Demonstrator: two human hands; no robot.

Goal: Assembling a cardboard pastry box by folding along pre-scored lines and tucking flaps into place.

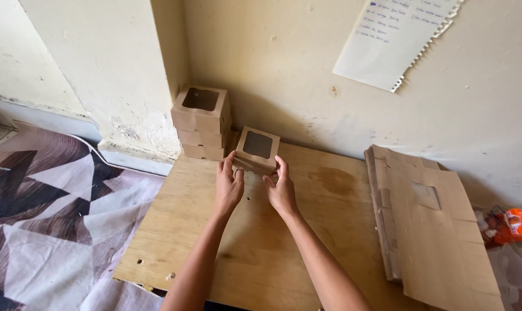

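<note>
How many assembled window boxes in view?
4: one held between left hand and right hand, the held box; three stacked against the wall, the stack. More may hide behind it.

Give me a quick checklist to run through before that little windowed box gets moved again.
1. Both hands on the box: ok, left hand and right hand grip its sides.
2. Box window faces up: ok.
3. Box flaps fully closed: cannot tell.
4. Stack of boxes by the wall stands straight: ok.
5. Flat cardboard sheets lie apart from the hands: ok.
6. Bare table in front of the hands: ok.
</note>
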